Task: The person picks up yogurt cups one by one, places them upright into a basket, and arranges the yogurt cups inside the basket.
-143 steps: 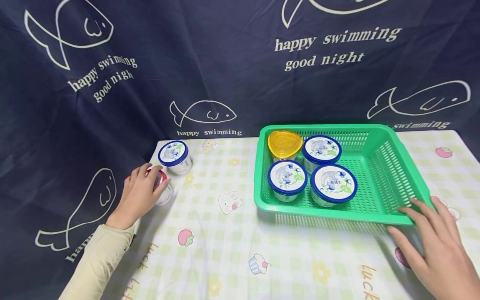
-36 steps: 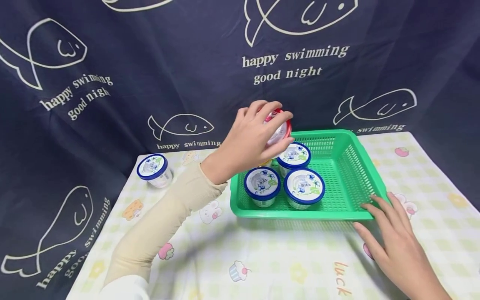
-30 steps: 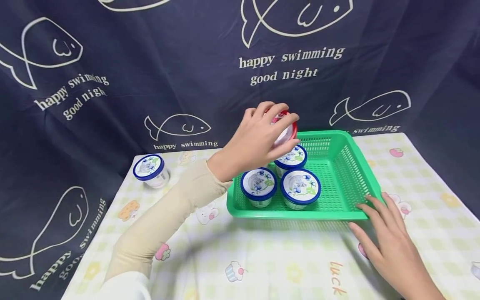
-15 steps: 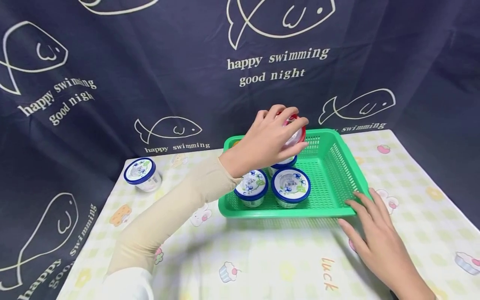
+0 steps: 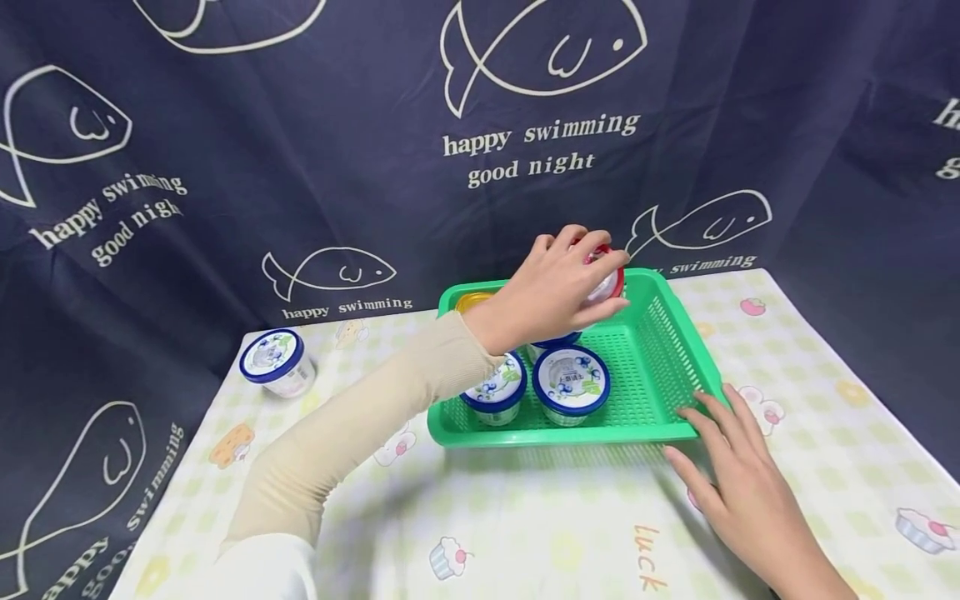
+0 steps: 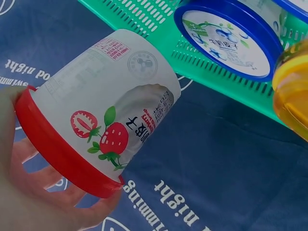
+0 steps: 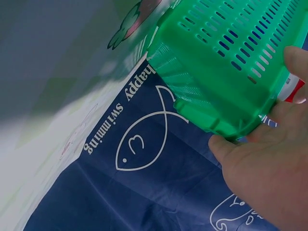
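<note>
In the head view my left hand (image 5: pixel 543 292) grips a strawberry-printed cup (image 5: pixel 606 285) by its red lid, over the back of a green plastic basket (image 5: pixel 562 437). The left wrist view shows its white side (image 6: pixel 159 72) and the fingers round the lid. Three blue-lidded cups (image 5: pixel 572 379) and a cup with a yellow lid (image 5: pixel 472 300) stand in the basket's left part; my left hand and forearm partly cover them. My right hand (image 5: pixel 750 492) rests at the basket's front right corner, fingers laid loosely over the rim, thumb outside.
One more blue-lidded cup (image 5: pixel 273 358) stands at the left edge of the checked tablecloth (image 5: pixel 405 533). Behind the table hangs a dark blue curtain (image 5: pixel 337 167) with fish drawings and lettering. The basket's right half shows bare green mesh.
My left hand has picked up the red-lidded cup from the left of the table and carried it right, over the basket. My right hand stays at the basket's corner. The head view has shifted.
</note>
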`<action>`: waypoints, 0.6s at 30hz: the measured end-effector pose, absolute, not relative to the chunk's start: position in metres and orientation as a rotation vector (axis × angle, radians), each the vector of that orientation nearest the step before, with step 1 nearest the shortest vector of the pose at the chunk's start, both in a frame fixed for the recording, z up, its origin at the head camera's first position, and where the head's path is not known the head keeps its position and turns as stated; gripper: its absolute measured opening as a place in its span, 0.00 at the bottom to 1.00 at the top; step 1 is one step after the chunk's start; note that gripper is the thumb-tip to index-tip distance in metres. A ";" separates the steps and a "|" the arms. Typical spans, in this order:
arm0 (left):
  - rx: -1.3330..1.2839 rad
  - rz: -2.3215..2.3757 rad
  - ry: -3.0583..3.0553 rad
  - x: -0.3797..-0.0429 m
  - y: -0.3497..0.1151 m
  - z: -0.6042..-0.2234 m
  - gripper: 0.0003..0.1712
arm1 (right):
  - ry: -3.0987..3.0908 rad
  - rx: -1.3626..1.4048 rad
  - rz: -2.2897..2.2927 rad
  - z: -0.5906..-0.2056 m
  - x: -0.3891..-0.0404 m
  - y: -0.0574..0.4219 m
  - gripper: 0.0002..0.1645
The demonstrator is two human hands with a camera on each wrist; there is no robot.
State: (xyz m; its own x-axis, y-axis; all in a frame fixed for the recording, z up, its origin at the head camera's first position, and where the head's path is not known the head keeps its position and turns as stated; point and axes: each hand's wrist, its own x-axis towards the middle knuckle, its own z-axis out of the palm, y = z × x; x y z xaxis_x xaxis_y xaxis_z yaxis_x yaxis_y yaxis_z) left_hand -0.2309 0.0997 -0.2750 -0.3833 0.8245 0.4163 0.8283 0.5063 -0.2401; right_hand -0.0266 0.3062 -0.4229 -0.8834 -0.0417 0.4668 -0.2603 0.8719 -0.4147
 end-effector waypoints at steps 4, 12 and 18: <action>-1.373 -0.021 -2.266 -0.232 0.109 -0.278 0.31 | -2.598 0.205 0.647 -0.422 -0.024 0.308 0.29; -1.391 0.011 -2.247 -0.237 0.128 -0.284 0.32 | -2.591 0.204 0.656 -0.420 -0.025 0.309 0.29; -1.421 -0.011 -2.219 -0.242 0.143 -0.289 0.30 | -2.596 0.203 0.657 -0.421 -0.025 0.307 0.29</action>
